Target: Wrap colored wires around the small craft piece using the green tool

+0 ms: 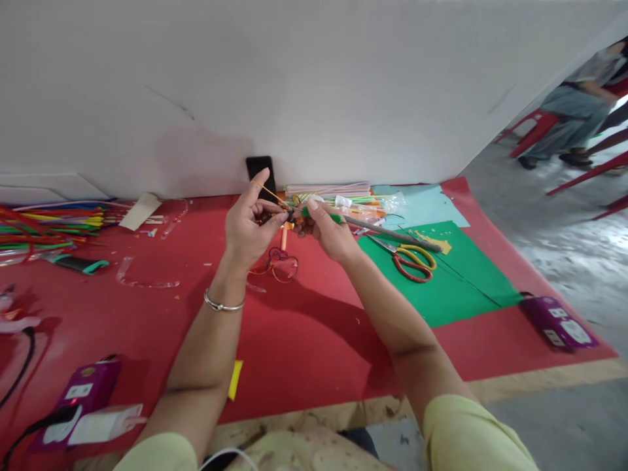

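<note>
You are holding both hands up over the red surface (304, 327), close together at about 12 o'clock from you. Your left hand (250, 226) is pinching a thin orange strand (269, 192) between thumb and fingers, with the index finger raised. Your right hand (328, 230) is gripping a green stick (321, 214) with its fingers pressed together around it, its tip meeting the left hand's thumb. Below the hands, a tangle of coloured wire (280, 261) is lying on the red surface. At 2 o'clock, scissors (411, 258) with red and yellow handles are resting on a green sheet (456, 281). At 10 o'clock, a pile of coloured sticks (49, 226) is spreading along the wall.
</note>
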Demonstrator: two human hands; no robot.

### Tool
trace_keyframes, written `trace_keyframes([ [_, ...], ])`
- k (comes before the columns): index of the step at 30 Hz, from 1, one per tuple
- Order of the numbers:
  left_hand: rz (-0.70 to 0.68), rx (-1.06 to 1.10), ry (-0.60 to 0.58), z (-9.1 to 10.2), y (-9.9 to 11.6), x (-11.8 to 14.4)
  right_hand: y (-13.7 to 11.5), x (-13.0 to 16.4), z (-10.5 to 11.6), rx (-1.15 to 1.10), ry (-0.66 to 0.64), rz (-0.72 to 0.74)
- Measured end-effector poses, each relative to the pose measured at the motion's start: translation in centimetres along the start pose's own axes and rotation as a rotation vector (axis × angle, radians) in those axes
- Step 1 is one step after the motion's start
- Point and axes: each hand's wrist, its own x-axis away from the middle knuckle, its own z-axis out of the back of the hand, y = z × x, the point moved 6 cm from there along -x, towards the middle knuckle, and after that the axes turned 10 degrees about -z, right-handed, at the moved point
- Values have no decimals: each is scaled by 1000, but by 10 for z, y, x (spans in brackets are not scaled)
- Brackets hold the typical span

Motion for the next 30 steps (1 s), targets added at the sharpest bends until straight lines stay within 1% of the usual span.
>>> trace_keyframes([
  [3, 3, 6, 23, -2, -2, 1, 0, 3, -4, 52, 53, 55],
  [6, 13, 18, 39, -2, -4, 2, -3, 6, -6, 84, 78, 88],
  [9, 10, 18, 29, -2, -4, 3, -6, 8, -6, 136, 90, 128],
  [12, 18, 6, 28, -2, -6, 3, -10, 12, -5, 176, 133, 184],
  [16, 54, 71, 55, -3, -10, 2, -6, 15, -8, 109, 152, 212],
  [19, 120, 174, 25, -3, -14, 2, 1, 11, -6, 36, 156, 192],
  [21, 182, 251, -27, -3, -16, 2, 6, 5, -2, -5, 127, 136],
  [23, 244, 328, -77, -2, -16, 3, 8, -2, 3, -47, 60, 68],
  [28, 379, 466, -126, -3, -10, 5, -2, -5, 15, -54, -210, -28],
  [30, 395, 486, -168, -6, -7, 6, -5, -3, 20, -34, -281, -50],
])
